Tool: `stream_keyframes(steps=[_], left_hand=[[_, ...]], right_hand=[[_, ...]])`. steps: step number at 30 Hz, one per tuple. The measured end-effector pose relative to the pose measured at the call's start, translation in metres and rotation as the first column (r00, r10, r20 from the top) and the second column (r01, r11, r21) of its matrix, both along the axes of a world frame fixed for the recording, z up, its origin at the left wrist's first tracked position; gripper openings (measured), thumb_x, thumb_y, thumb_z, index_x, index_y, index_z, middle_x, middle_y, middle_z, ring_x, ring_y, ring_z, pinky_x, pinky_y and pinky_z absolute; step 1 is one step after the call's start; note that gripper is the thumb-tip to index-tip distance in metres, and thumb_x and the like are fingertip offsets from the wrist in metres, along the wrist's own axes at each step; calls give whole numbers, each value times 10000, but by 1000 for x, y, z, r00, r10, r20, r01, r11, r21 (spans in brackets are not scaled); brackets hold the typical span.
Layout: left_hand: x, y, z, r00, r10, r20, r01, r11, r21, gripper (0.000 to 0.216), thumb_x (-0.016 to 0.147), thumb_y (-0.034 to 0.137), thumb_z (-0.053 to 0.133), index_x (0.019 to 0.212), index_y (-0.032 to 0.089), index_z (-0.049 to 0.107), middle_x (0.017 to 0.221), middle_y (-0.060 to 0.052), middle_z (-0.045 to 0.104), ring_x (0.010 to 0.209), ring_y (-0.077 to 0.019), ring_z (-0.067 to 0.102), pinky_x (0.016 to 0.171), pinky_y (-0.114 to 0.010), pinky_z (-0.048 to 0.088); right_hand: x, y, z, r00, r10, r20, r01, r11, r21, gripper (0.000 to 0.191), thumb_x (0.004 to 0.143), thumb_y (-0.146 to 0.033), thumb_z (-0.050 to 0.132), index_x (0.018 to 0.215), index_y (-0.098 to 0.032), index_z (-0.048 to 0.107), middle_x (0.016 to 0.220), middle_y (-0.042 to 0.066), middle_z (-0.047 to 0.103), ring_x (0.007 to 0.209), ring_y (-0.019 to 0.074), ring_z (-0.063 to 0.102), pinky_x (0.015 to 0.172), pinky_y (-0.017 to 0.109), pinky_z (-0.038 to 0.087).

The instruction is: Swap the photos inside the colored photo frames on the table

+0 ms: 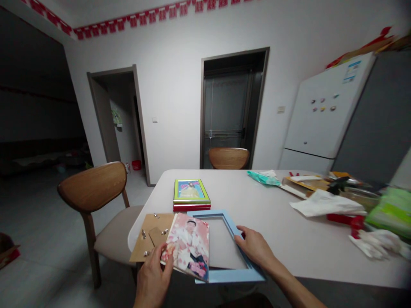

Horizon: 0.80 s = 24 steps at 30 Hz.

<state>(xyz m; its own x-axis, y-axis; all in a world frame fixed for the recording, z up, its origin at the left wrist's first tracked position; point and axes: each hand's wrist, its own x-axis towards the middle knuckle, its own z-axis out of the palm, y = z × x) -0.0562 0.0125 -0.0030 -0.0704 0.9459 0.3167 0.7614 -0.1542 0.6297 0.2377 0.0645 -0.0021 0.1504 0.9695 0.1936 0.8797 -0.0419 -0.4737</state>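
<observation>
Pinching photo print [190, 244] at left edge between thumb and fingers of left hand [154, 271], touching right side of blue frame [231, 276] with half-curled right hand [256, 247], unable to tell how firmly, with print overlapping frame's left side and brown backing board [149, 225] on white table [229, 188], near stacked framed pictures [192, 193].

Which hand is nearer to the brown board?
Left. The left hand is at the near side of the brown board, touching the photo; the right hand is farther right, on the blue frame.

No legible text, apparently.
</observation>
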Motion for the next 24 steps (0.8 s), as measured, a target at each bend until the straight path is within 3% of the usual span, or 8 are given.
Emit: stream_keyframes(steps=[7,11,15,18,21,24], left_hand=[[-2,-9,0,962,26,-272,-5,997,78,351,763,422,394,997,199,530,958,-84,591,917,-231,533,793,-348,409],[6,-8,0,922,-177,-345,230,966,118,434,712,388,488,1109,212,478,1177,-89,490,1096,-250,419,928,-388,332],[25,-4,0,832,-355,-426,401,916,21,563,627,178,514,1179,223,417,1281,-58,400,1181,-247,329,993,-425,253],[36,0,-2,807,-353,-473,400,916,-1,572,582,67,448,1138,200,464,1228,-68,465,1137,-239,394,965,-446,298],[38,5,-4,822,-307,-480,383,921,68,509,613,48,404,1089,192,510,1165,-79,524,1070,-232,466,913,-434,370],[30,13,1,890,-289,-352,365,915,172,458,659,60,376,1071,190,528,1116,-76,563,1040,-214,496,897,-406,394]], right_hand=[[-2,-3,0,995,5,96,-6,1000,7,349,722,-287,387,967,-138,586,856,100,633,746,191,573,644,262,390],[-2,-1,-4,992,3,127,-5,1000,22,386,709,-273,407,1047,-141,539,929,109,616,800,196,570,693,274,392],[-4,2,-6,989,1,145,-3,1000,12,391,716,-269,405,1067,-147,525,945,110,611,821,191,572,717,272,388],[-6,4,-7,987,-24,158,23,1000,10,386,713,-261,413,1063,-147,527,956,114,606,841,193,568,722,269,383],[-10,6,-6,988,-25,153,23,1000,12,383,717,-258,415,1066,-148,527,946,114,605,849,194,565,717,267,384],[-15,3,0,993,-25,113,18,998,66,372,725,-279,412,1050,-149,541,936,115,594,846,202,559,715,280,392]])
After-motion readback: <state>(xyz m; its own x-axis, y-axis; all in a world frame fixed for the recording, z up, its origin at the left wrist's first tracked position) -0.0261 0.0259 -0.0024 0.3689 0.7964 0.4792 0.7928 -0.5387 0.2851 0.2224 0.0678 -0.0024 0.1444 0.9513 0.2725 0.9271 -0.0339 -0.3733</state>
